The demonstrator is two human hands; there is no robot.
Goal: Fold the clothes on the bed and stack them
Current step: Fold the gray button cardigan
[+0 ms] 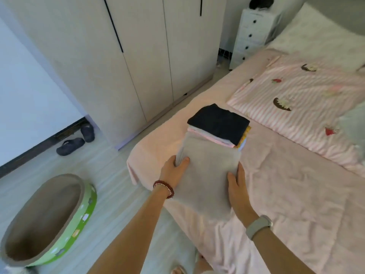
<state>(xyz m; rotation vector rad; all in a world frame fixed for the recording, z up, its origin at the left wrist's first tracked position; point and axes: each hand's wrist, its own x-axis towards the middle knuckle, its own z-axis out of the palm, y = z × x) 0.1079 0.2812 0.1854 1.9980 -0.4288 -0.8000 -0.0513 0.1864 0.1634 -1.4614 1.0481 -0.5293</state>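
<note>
Grey cloth point(207, 175), folded, near edge of bed point(296, 194), long axis running near-to-far, far end touching stack point(219, 125); left hand point(173, 171) fingers clamped on left edge, right hand point(237, 182) fingers straight against right edge.

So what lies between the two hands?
In the head view, only the folded grey garment spans between left hand and right hand.

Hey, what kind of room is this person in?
Most likely a home bedroom: a bed with a pink sheet and a striped quilt, a tall white wardrobe along the wall, and a small chest of drawers beside the bed.
</note>
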